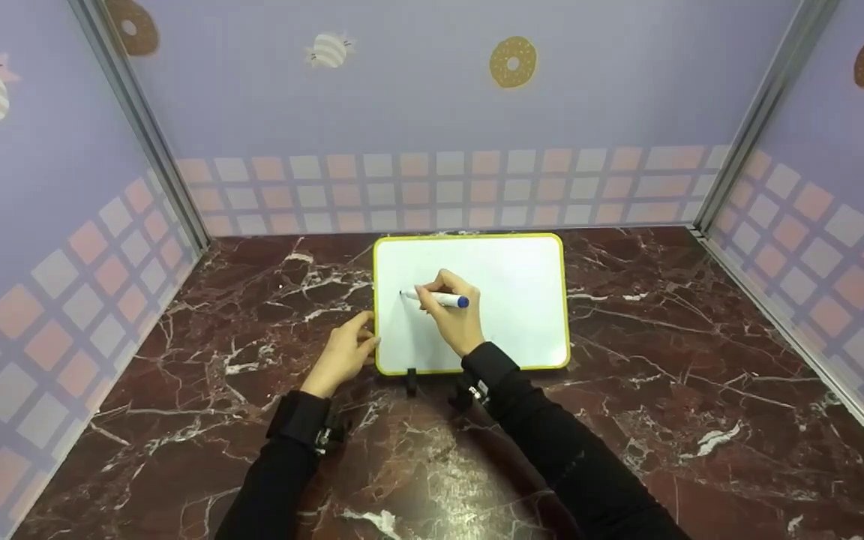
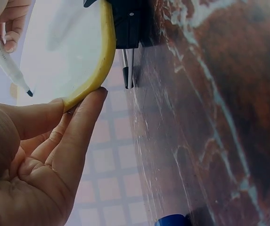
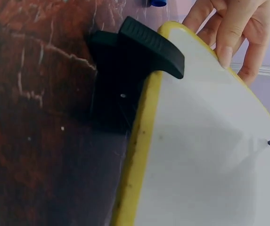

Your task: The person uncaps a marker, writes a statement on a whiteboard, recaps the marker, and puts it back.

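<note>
Head, whiteboard: I have the yellow-framed whiteboard [image 1: 526, 300] on the dark marbled surface [image 1: 664, 405]; it is my landmark.
Head, right hand: my right hand [image 1: 460, 321] is in front of the whiteboard's face, fingers closed round a white marker [image 1: 445, 298] with a blue end; the marker's tip points toward the whiteboard's left side.
Head, left hand: my left hand [image 1: 342, 356] is at the whiteboard's left edge, near the lower corner.
Head, black clip: the black clip [image 1: 412, 381] sits at the whiteboard's lower edge, toward its left corner.
Head, in the way: the right hand and marker cover part of the whiteboard's middle, and the right sleeve [image 1: 567, 450] comes up to its lower edge.
Head, around: the left sleeve [image 1: 278, 457] is nearer me than the whiteboard, to its left; the checked back wall [image 1: 417, 97] is beyond it, with a left wall [image 1: 19, 217] and right wall [image 1: 837, 165] well apart from it on either side.
Left wrist, grip: the left hand pinches the whiteboard's corner, thumb on the frame, a finger behind.
Left wrist, around: thin metal rods [image 2: 130, 70] show by the black clip; a blue cylinder [image 2: 172, 220] is on the surface, apart from the whiteboard.
Right wrist, clip: the black clip laps over the whiteboard's frame, hiding a bit of its face.
Right wrist, tip: the marker's dark tip is at the whiteboard's face; I cannot tell whether it touches.
</note>
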### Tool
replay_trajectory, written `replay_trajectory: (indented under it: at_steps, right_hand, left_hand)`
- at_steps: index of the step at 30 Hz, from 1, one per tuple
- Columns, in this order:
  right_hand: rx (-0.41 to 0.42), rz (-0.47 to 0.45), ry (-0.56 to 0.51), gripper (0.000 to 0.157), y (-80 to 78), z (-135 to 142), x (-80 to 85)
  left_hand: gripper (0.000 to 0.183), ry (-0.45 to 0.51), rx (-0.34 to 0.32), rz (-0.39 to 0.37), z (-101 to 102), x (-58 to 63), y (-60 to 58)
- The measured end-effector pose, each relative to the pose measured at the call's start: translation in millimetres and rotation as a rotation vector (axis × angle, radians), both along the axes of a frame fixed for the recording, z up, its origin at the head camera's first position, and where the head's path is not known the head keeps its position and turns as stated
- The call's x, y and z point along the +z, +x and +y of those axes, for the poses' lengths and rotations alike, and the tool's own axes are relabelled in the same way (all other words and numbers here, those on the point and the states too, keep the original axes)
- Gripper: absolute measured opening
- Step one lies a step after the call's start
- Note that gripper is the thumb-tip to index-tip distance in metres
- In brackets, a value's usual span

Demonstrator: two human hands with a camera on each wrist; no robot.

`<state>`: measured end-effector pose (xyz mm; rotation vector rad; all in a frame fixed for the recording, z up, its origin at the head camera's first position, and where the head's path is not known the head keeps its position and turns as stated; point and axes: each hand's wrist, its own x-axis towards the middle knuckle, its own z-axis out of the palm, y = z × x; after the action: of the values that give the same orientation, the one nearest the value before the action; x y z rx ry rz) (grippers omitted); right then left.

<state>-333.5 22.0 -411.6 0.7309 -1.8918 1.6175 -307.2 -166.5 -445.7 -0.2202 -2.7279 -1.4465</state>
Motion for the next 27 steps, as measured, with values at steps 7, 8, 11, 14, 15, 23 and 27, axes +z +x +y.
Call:
replay_trajectory:
  at_steps: [7, 8, 11, 14, 15, 23, 27]
  right_hand:
    - [0.021, -0.034, 0.02, 0.027, 10.1, 3, -6.0]
    - [0.029, -0.045, 0.022, 0.027, 11.9, 3, -7.0]
    - [0.044, -0.068, 0.021, 0.028, 16.3, 3, -8.3]
    - [0.041, -0.064, -0.009, 0.026, 17.8, 4, -8.5]
    - [0.036, -0.06, -0.021, 0.025, 17.6, 4, -8.4]
    - [0.015, -0.053, -0.044, 0.022, 12.6, 4, -9.0]
    - [0.003, -0.02, -0.024, 0.023, 11.8, 4, -9.7]
  left_hand:
    - [0.04, -0.006, 0.011, -0.01, 0, -1.2, -1.0]
    - [0.041, -0.006, 0.014, -0.012, 0, -1.3, -1.1]
    - [0.041, -0.013, 0.016, -0.007, 0, -1.8, -0.9]
    - [0.042, -0.026, 0.014, -0.006, 0, -0.9, 0.1]
    - [0.042, -0.032, 0.014, -0.006, 0, -0.7, 0.2]
    - [0.04, -0.043, 0.012, 0.006, 0, 0.5, -0.7]
    - [0.041, -0.035, 0.01, -0.003, 0, 1.0, -0.6]
